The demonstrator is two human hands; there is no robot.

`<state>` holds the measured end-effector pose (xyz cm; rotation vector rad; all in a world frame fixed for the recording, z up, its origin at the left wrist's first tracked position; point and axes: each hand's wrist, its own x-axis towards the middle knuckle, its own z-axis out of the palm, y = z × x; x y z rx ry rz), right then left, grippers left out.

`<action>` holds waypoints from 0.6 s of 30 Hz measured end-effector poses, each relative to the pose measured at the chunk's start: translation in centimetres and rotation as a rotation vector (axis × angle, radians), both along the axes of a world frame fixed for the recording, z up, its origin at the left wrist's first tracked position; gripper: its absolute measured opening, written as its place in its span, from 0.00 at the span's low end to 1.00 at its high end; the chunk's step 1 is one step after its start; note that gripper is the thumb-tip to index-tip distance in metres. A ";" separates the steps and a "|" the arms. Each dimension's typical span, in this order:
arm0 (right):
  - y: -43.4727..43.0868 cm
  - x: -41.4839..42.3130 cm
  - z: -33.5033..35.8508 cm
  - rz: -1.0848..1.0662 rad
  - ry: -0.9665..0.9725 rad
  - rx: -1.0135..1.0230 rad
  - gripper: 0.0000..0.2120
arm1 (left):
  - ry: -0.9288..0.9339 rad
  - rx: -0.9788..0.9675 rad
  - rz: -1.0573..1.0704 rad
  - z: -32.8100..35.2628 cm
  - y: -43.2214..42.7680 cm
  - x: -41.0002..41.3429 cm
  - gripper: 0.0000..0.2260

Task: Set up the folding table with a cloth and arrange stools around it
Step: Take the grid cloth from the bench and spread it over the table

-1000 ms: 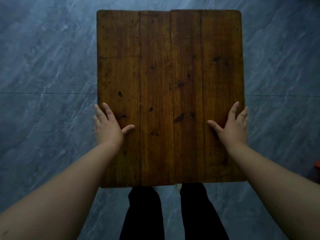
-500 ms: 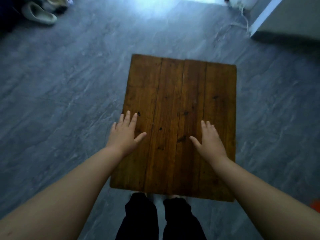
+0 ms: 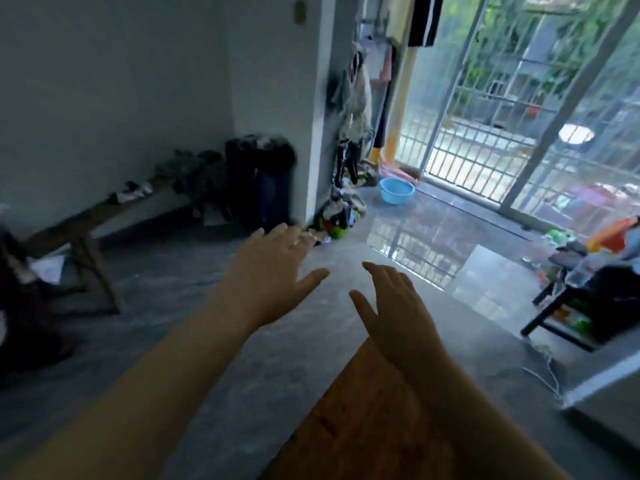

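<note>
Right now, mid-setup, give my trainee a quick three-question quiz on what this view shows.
1. True or false: the left hand grips a cloth.
2. The blue basin sits: A on the bench; B on the floor by the barred door; C on a chair.
3. Fill in: the visible part of the wooden tabletop has ___ cloth on it.
Key: 1 false: it and the right hand are open and hold nothing. 2 B. 3 no.
</note>
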<state>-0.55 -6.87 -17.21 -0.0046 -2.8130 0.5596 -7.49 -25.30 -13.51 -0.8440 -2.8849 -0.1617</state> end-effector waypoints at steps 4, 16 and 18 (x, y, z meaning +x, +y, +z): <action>-9.0 -2.3 6.9 0.172 0.114 0.081 0.26 | 0.064 0.023 0.185 5.5 -10.3 0.8 0.30; -44.9 -9.5 10.6 0.631 0.137 0.091 0.29 | 0.098 0.010 0.735 6.9 -46.3 4.9 0.30; -50.5 -9.8 9.6 0.697 0.121 0.067 0.29 | 0.089 -0.007 0.794 5.7 -51.3 5.5 0.30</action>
